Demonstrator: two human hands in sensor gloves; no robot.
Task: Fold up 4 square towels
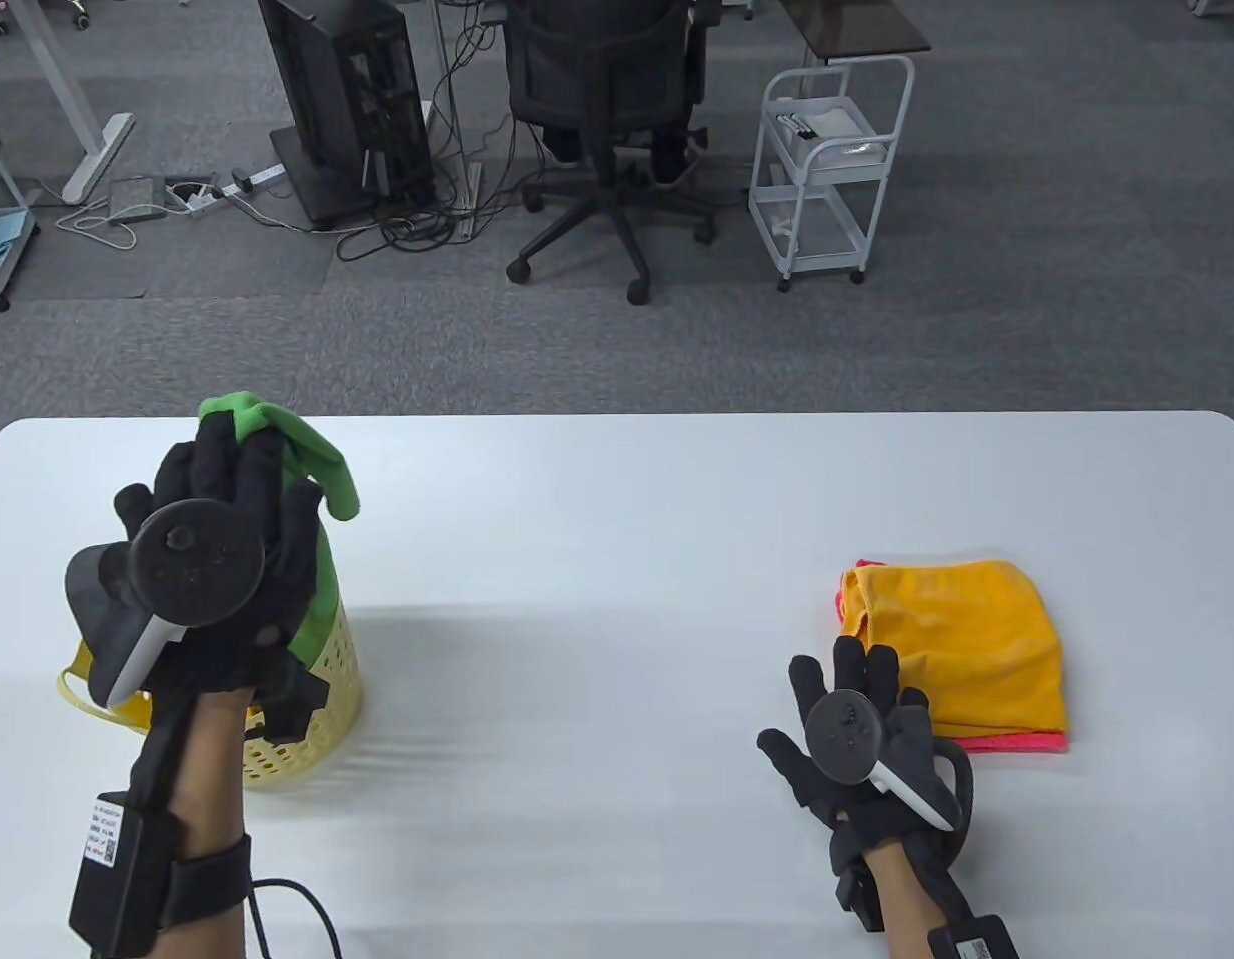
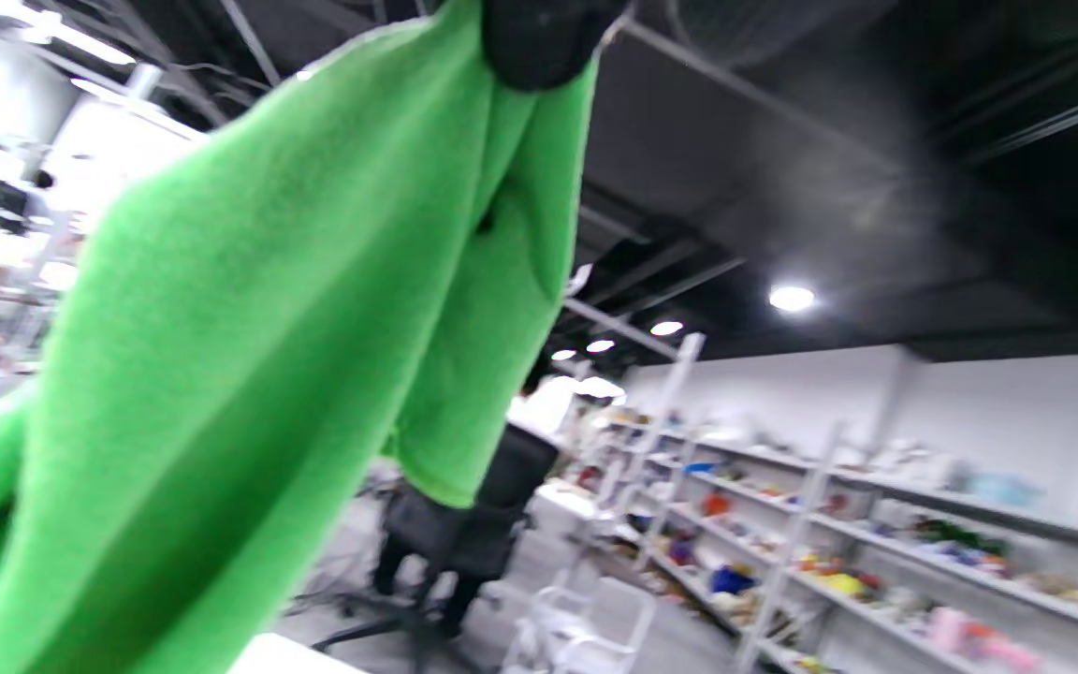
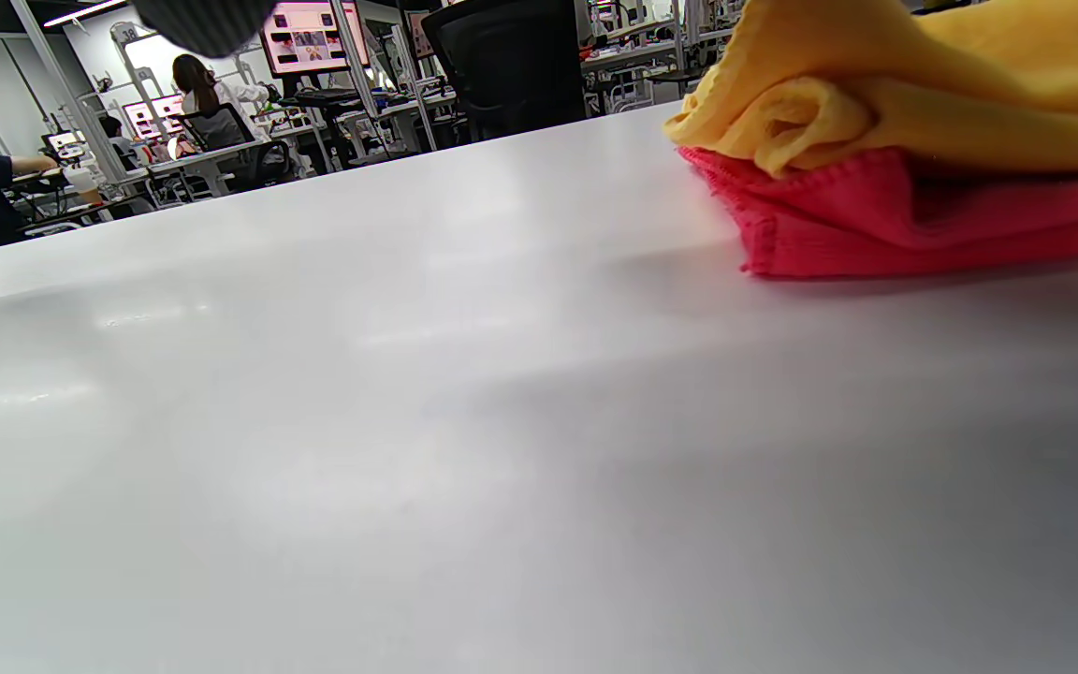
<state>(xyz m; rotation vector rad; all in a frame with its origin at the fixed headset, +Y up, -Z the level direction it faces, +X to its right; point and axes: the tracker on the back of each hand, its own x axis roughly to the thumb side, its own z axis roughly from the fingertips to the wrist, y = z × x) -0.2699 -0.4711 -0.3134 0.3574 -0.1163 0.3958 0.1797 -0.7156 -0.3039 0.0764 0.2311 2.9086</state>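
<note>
Cloth this soft and light will drape and bunch wherever it is not held, so the green towel [image 1: 312, 470] calls for a grip at a corner or along an edge rather than mid-sheet. It hangs at the left of the table view, lifted above the yellow basket [image 1: 317, 689], with the left hand [image 1: 217, 569] gripping its top in closed fingers; the left wrist view shows it dangling in loose folds from a black fingertip [image 2: 539, 37] at the top edge. To spread it flat, my guess is that a second hand should take a neighbouring corner so the sheet opens under its own slight weight. At the right of the table view, an orange towel [image 1: 961, 639] lies folded on a pink one [image 1: 1016, 742], both on the white table [image 1: 617, 519]. The right hand [image 1: 861, 744] rests just below and left of that stack, fingers spread wide and holding nothing. Two towels look done; the green one is not yet laid out.
</note>
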